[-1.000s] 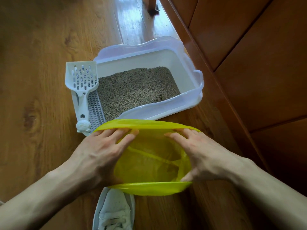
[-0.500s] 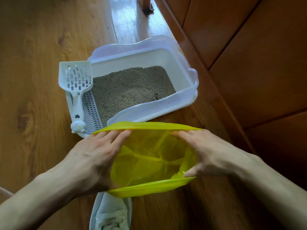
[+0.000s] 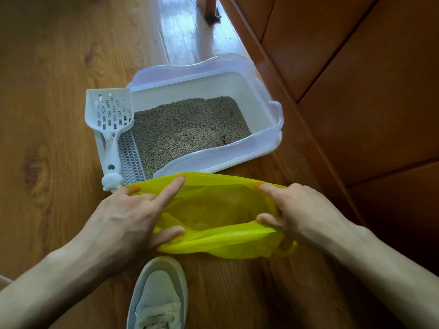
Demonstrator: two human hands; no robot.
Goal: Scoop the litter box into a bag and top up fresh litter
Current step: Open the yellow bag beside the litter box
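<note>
The yellow bag (image 3: pixel 221 219) is held open at its rim by the left hand (image 3: pixel 133 217) and right hand (image 3: pixel 301 212). If let go, the thin mouth would likely collapse, and litter from the scoop (image 3: pixel 110 122) could be spilled on the floor (image 3: pixel 52 91).

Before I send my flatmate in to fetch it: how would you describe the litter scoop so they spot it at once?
Find the white litter box on the wooden floor beside the wood panelling. The scoop lies along its left edge, next to the grated step. It is white, with a slotted head and a knobbed handle end.
</note>
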